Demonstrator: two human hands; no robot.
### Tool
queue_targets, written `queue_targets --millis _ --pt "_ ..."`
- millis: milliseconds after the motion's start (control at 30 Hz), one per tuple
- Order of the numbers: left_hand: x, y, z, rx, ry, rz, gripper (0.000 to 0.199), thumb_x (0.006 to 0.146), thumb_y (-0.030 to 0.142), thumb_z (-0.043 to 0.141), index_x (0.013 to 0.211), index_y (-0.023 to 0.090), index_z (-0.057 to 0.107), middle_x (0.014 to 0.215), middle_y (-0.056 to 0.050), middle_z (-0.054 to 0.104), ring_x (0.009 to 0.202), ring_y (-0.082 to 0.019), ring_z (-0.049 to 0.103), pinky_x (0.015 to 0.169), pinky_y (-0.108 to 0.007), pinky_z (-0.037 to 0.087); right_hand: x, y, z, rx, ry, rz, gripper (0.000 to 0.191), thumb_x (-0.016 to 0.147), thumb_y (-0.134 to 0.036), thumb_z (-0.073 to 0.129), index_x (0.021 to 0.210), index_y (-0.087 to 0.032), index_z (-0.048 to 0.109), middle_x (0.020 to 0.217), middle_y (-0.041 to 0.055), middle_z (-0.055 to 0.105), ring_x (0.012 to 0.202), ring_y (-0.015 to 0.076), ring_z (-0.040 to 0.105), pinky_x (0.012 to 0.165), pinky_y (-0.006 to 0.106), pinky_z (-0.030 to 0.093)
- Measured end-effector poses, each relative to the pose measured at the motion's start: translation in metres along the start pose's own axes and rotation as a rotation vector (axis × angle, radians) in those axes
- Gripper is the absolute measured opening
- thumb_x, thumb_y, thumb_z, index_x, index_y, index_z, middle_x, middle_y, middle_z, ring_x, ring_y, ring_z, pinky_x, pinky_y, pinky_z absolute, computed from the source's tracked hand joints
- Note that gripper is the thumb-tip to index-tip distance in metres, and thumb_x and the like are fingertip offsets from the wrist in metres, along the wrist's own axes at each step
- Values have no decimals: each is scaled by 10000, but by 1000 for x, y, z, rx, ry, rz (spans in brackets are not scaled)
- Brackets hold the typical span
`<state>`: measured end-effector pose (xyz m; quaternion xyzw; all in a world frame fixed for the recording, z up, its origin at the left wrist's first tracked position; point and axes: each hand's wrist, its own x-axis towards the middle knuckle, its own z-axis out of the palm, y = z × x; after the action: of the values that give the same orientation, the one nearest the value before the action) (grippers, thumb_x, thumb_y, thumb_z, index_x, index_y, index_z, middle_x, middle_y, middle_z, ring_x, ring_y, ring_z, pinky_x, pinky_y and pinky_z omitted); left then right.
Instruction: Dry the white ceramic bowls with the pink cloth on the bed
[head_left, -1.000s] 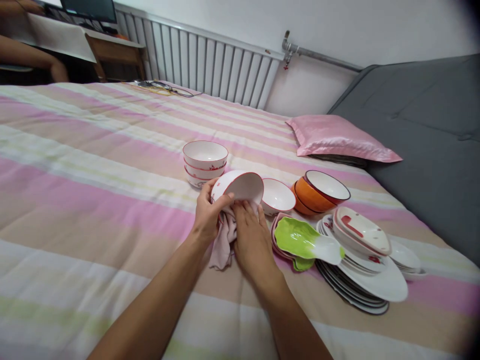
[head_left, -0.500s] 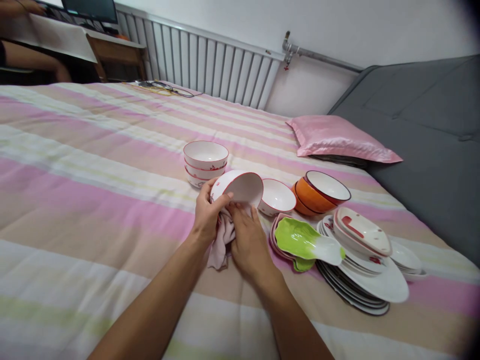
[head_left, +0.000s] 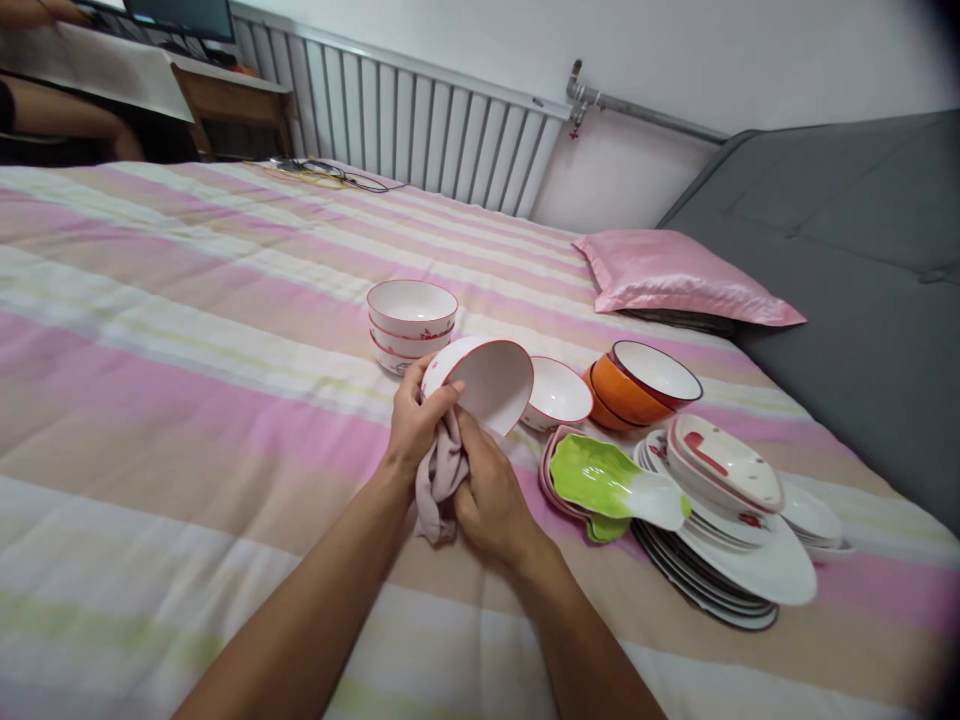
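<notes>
A white bowl (head_left: pixel 495 385) with a red rim is tilted above the bed, its inside facing right and toward me. My left hand (head_left: pixel 416 415) grips its left side, thumb over the rim. My right hand (head_left: pixel 491 490) is closed on a pale pink cloth (head_left: pixel 439 480) at the bowl's lower edge; its fingertips are partly hidden. The cloth hangs down between both hands. Just behind stands a stack of three matching bowls (head_left: pixel 411 310). Another such bowl (head_left: pixel 559 392) sits on the bedspread to the right.
Orange bowls (head_left: pixel 634 390), a green leaf-shaped dish (head_left: pixel 600 475) and stacked plates (head_left: pixel 780 560) with an oval dish (head_left: pixel 724 460) on top lie at right. Farther back are a pink pillow (head_left: pixel 682 270), cables (head_left: pixel 322 175) and a radiator (head_left: pixel 412 120). A person's leg (head_left: pixel 75 120) shows far left.
The bowl has turned a little, showing more of its inside. My right hand has gone from flat fingers by the bowl's opening to a closed grip on the cloth, lower down.
</notes>
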<state>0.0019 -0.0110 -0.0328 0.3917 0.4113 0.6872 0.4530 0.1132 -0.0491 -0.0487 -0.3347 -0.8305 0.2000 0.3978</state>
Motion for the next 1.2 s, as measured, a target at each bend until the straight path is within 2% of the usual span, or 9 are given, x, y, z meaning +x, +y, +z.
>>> queue_targets --millis 333,600,833,1200 --pt "2 -5 -2 -6 15 17 448 593 370 704 977 158 610 962 -58 622 914 -233 559 787 -321 423 -2 10 2 -141 -39 -39 583 808 -51 360 1387 -116 338 1313 129 535 1226 192 482 1035 356 402" --pt "-2 -1 2 -69 28 10 417 599 326 699 969 155 615 913 -52 626 873 -221 568 762 -311 422 -2 16 -1 -323 -66 -9 476 886 -81 332 1355 -115 405 1335 131 534 1260 200 451 1097 406 314" --pt "-2 -2 3 -152 24 -13 477 583 298 720 1016 142 598 975 -70 620 920 -228 576 747 -300 433 -3 19 -6 -485 -108 42 472 894 -71 334 1357 -73 422 1381 140 498 1303 222 412 1124 424 254" --pt "-4 0 3 -116 32 -4 476 596 305 713 1026 136 595 974 -72 621 907 -215 579 748 -290 439 -3 21 -4 -385 -89 34 528 835 -20 364 1353 -91 433 1365 134 514 1302 223 409 1123 435 245"
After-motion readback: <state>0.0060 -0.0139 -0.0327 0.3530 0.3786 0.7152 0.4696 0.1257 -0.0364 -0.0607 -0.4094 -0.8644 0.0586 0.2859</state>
